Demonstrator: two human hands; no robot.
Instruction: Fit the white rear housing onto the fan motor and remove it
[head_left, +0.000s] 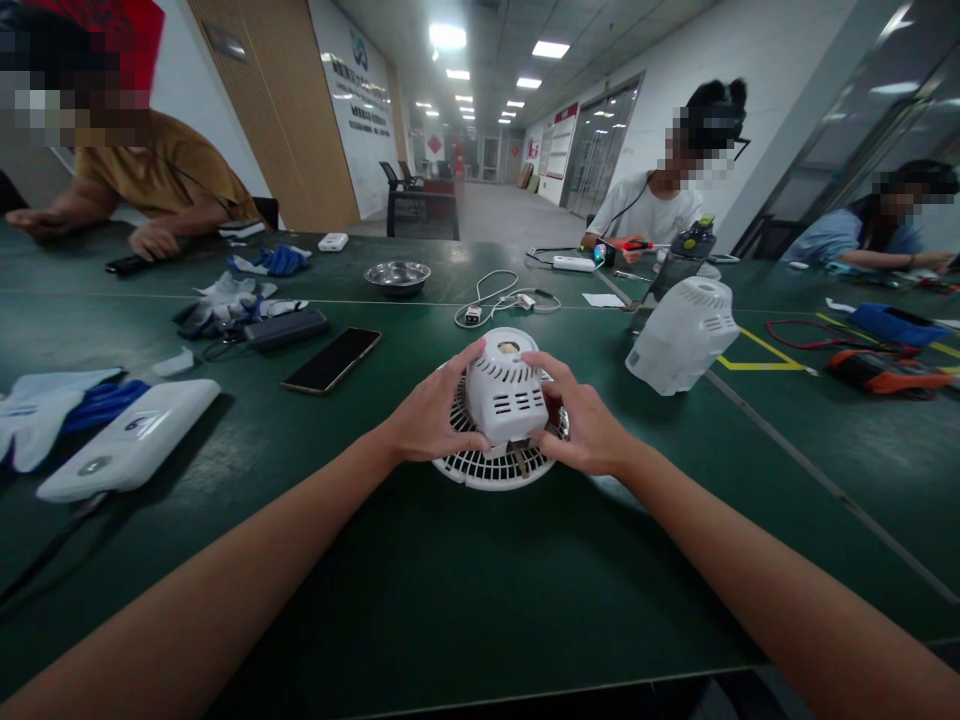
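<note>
Nearest to the person, two bare forearms run in from five and seven o'clock and meet over the green table (465, 590). The left hand (431, 420) is cupped against the left side of a white motor housing (504, 388), thumb stretched up to its top rim; the right hand (585, 425) grips the right side, fingers curled round and the forefinger laid on the top. Both hands are closed on that housing, which stands on a round white fan grille (491, 465) lying flat on the table, dead centre of the view.

Out at nine o'clock lies a white power bank (131, 440), with blue and white gloves (52, 410) just beside it. At eleven o'clock a black phone (331, 360) lies face up, and beyond it a dark flat box (286, 327) by a heap of grey gloves (225, 298). At two o'clock a second white fan housing (684, 335) rests tilted, near yellow tape lines (757, 358).

Farther off, around twelve o'clock, a white cable with a plug (499, 300) is coiled, and a steel bowl (397, 275) sits behind it. At three o'clock lies an orange and black meter (885, 372) with red leads.

At the far edge, a person in a mustard shirt (157, 170) leans on the table at ten o'clock, one in a white shirt (649, 215) works at one o'clock, and another in blue (862, 240) sits at two.
</note>
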